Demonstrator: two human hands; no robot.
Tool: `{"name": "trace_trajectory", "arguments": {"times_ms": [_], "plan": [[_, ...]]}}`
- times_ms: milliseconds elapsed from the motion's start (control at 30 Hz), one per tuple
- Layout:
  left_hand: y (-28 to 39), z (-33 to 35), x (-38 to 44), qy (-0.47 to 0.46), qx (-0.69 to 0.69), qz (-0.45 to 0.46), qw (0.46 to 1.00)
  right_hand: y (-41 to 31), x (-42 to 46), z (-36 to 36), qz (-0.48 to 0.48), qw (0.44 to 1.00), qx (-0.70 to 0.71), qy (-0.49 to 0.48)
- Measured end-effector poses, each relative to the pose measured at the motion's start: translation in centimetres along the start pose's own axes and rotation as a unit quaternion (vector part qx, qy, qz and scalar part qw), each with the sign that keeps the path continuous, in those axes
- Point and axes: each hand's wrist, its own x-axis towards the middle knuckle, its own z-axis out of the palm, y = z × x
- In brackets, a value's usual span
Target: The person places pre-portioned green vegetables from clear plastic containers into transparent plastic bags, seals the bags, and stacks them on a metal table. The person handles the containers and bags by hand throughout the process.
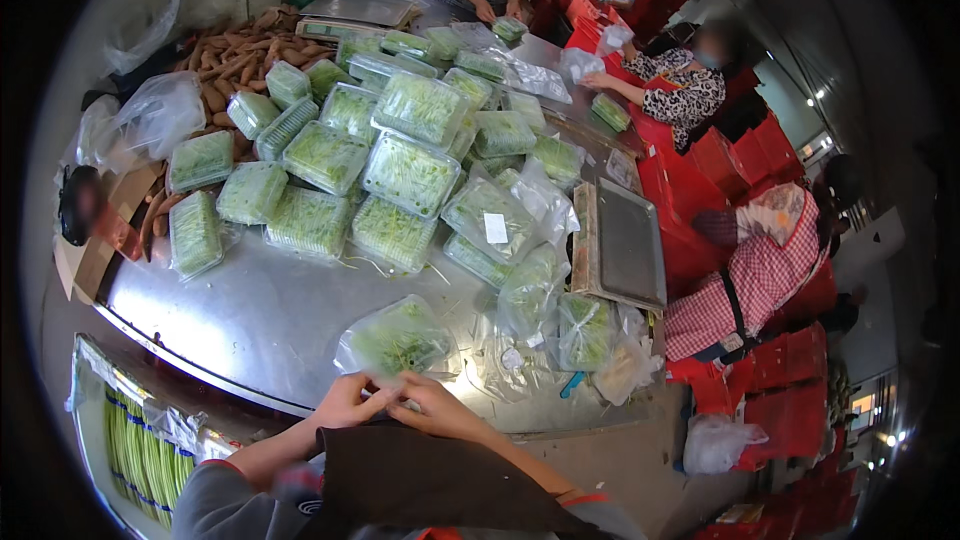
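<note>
Close in front of me, a clear plastic bag [397, 337] of green sprouts lies on the metal table [247, 315]. My left hand [354, 399] and my right hand [431, 403] meet at the bag's near end, fingertips pinched together on the plastic there. Whether a tray sits inside this bag is blurred. Beyond it rises a heap of clear plastic clamshell boxes [411, 172] packed with the same greens. To the right, a bagged box [491, 217] bears a white label, and a knotted bag of greens [585, 330] rests near a blue-handled tool [572, 384].
A weighing scale [619, 244] stands at the table's right edge. Sweet potatoes [236, 60] are piled at the far left. Bundled green stalks [146, 450] fill a container below left. Co-workers stand around the far and right sides, beside stacked red crates [787, 420].
</note>
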Motion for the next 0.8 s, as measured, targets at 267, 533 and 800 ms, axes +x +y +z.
{"name": "trace_trajectory", "arguments": {"times_ms": [267, 533, 800], "plan": [[-1.8, -0.7, 0.6, 0.003, -0.232, -0.076, 0.97, 3.7, -0.9, -4.2, -0.044, 0.879, -0.238, 0.41], [-1.9, -2.7, -1.1, 0.04, -0.082, -0.107, 0.99, 10.6, -3.9, -2.7, 0.138, 0.935, -0.01, 0.326], [-4.0, -0.9, 0.5, 0.111, -0.041, 0.012, 0.993, 8.2, -1.3, -1.1, 0.12, 0.946, -0.083, 0.291]]}}
